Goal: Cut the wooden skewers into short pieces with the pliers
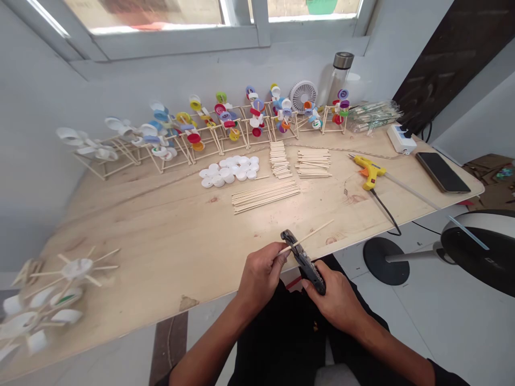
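Note:
My left hand (261,276) pinches a thin wooden stick (317,229) near its lower end, at the table's front edge. The rest of the stick slants up to the right, across the head of a dark pliers-like tool (304,258). My right hand (338,297) is closed round the handles of that tool, whose jaws meet the stick just beyond my left fingertips. Whether the jaws press on the stick I cannot tell. Beyond my hands lie a bundle of long sticks (265,196), two piles of shorter sticks (314,162) and a cluster of white bottle caps (229,170).
Stick frames with coloured cap wheels (229,123) line the wall. White wheels (76,268) lie at left. A yellow glue gun (368,171), a phone (442,171) and a power strip (401,139) are at right. A black fan (480,246) stands beside the table.

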A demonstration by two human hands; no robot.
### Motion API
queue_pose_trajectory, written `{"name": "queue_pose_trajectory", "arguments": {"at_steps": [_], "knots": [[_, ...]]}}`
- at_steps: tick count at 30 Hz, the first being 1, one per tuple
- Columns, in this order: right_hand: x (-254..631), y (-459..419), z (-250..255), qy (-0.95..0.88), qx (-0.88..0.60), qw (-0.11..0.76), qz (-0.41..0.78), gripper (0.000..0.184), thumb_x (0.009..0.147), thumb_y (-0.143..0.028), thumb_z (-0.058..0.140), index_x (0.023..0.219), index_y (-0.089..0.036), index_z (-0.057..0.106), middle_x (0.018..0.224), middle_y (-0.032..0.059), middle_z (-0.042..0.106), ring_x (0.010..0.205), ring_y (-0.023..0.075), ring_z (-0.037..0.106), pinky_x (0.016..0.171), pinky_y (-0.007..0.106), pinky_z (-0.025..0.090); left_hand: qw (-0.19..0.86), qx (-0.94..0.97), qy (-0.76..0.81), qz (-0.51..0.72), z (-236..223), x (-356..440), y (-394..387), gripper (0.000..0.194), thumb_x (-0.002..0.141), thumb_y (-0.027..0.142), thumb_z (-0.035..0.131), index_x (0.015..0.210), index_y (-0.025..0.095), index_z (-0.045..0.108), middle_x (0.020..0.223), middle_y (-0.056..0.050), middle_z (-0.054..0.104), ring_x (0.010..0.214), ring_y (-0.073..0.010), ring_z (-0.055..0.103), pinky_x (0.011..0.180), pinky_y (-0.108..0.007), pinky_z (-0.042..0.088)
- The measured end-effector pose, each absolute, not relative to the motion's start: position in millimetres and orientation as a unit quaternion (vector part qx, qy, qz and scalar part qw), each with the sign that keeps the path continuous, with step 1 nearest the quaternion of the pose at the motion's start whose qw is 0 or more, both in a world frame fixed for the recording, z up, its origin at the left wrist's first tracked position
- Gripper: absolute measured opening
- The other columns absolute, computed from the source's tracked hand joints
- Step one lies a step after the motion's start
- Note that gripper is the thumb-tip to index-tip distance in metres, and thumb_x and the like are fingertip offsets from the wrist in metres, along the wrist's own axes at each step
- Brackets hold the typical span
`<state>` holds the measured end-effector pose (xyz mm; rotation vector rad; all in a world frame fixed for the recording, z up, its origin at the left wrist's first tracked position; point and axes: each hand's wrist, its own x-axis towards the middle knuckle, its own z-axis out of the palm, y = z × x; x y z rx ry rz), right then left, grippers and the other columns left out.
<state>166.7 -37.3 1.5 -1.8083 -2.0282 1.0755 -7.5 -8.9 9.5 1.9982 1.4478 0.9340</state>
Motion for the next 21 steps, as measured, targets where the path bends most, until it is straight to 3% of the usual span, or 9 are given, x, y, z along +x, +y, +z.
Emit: {"name": "queue_pose_trajectory", "arguments": {"at_steps": [7, 13, 21], "knots": [[167.2, -37.5, 0.8, -0.687, -0.617, 0.106, 0.369, 0.007, 0.08, -0.026, 0.049, 0.076, -0.021, 0.049, 0.062, -0.0001, 0.063, 0.056, 0.0154, 0.058, 0.052, 0.023, 0.032, 0.351, 0.718, 0.522, 0.299, 20.2, -13.5, -0.4, 0.025, 0.086, 0.025, 0.042, 0.065, 0.017, 0.051, 0.054, 0.004, 0.051, 0.048, -0.0076, 0.047, 0.048, -0.018, 0.035], [166.1, -36.1, -5.4, -0.684, -0.623, 0.106, 0.365, 0.01, 0.08, -0.028, 0.048, 0.074, -0.02, 0.049, 0.064, 0.0011, 0.064, 0.061, 0.0174, 0.06, 0.054, 0.023, 0.032, 0.272, 0.716, 0.548, 0.336, 6.2, -6.4, -6.0, 0.015, 0.085, 0.024, 0.045, 0.085, 0.017, 0.058, 0.068, -0.001, 0.063, 0.059, -0.0109, 0.057, 0.055, -0.02, 0.042], [163.3, -37.9, -5.1, -0.686, -0.621, 0.114, 0.362, 0.011, 0.08, -0.03, 0.049, 0.075, -0.021, 0.048, 0.062, 0.0001, 0.062, 0.058, 0.0167, 0.059, 0.053, 0.023, 0.031, 0.165, 0.745, 0.542, 0.351, -2.9, -5.5, -12.1, 0.018, 0.086, 0.02, 0.042, 0.093, 0.016, 0.058, 0.073, -0.003, 0.064, 0.062, -0.0117, 0.059, 0.058, -0.021, 0.043]]}}
